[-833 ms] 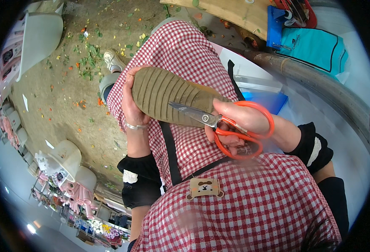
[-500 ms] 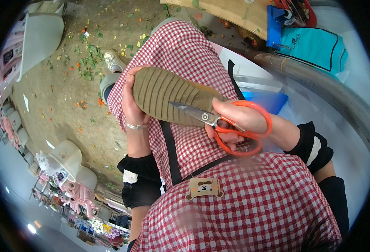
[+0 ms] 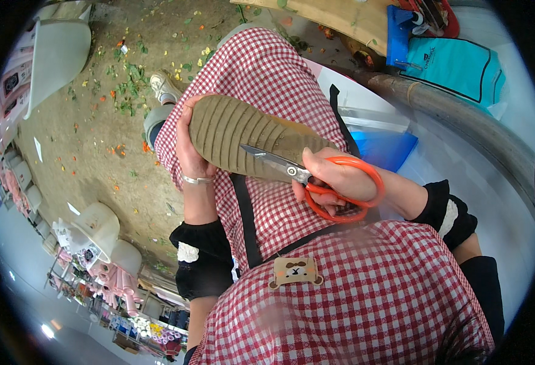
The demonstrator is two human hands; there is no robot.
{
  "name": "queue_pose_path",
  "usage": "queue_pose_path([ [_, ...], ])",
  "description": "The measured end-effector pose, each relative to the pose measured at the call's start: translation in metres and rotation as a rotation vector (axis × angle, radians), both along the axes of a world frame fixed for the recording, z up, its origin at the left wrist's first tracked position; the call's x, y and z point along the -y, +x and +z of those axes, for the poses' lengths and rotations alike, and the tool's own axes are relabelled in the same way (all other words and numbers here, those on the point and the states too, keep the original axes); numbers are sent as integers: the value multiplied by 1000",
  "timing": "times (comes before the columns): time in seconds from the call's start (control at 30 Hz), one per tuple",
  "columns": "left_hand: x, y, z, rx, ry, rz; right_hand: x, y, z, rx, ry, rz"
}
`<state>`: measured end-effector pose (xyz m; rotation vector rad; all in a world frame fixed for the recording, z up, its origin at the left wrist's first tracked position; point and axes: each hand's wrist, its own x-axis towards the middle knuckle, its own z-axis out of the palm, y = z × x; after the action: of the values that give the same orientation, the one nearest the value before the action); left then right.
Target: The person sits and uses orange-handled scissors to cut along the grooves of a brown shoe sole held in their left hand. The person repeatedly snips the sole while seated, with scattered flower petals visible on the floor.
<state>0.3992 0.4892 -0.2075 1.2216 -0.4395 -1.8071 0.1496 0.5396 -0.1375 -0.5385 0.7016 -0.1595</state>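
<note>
A brown shoe [image 3: 234, 125] lies across my lap with its ridged sole facing up. My left hand [image 3: 191, 143] wraps round its wide toe end. In my right hand [image 3: 337, 179] is a pair of scissors [image 3: 273, 159] with orange handles. The blades look closed and lie over the sole, their tip pointing left at its middle; whether they touch it I cannot tell. The shoe's heel end is partly behind my right hand. A red-and-white checked apron [image 3: 267, 67] covers my lap and chest.
Leaves and petals [image 3: 134, 82] litter the brown floor at the left. Pale bins [image 3: 67, 58] stand there too. On the right are a blue plastic thing [image 3: 383, 149], a thick pole [image 3: 456, 100] and a turquoise bag [image 3: 456, 67]. A wooden board [image 3: 340, 21] is at the top.
My right hand and the scissors have shifted slightly left along the sole, and the handles have come a little closer together. The shoe has barely moved in my left hand.
</note>
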Motion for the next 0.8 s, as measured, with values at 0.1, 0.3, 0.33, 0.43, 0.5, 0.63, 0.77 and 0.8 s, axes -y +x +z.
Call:
queue_pose_path([
  [0.1, -2, 0, -2, -38, -17, 11, 1, 1, 0, -62, -85, 34],
  [0.3, -1, 1, -4, -47, 4, 6, 0, 2, 4, -159, -181, 74],
  [0.33, -1, 2, -4, -43, 8, 16, 0, 2, 4, -164, -209, 79],
  [0.43, -2, 2, -5, -34, 15, 32, 0, 2, 5, -177, -277, 88],
  [0.5, -2, 2, -5, -44, 5, 23, -1, 1, 5, -179, -298, 82],
  [0.63, -1, 3, -5, -61, -4, 3, -5, 2, 4, -212, -406, 71],
  [0.77, -2, 3, -5, -50, -23, -22, -7, 6, 0, -226, -502, 2],
  [0.8, -2, 3, -5, -59, -37, -32, -7, 6, 0, -219, -539, -27],
])
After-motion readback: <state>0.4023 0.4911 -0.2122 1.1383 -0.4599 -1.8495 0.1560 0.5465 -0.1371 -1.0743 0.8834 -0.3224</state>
